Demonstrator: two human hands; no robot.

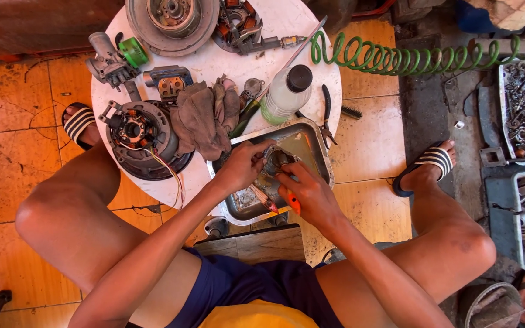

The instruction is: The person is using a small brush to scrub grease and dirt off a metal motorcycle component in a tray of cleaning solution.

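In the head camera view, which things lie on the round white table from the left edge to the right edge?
Grey metal carburettor with green cap → round stator plate with copper coils → crumpled brown-grey rag → clear plastic bottle with dark cap → black-handled pliers. Nearer the person, both hands hold a small metal part over the dented metal tray.

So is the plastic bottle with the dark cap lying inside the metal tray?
No, the plastic bottle lies on the white round table, just beyond the metal tray where both hands work.
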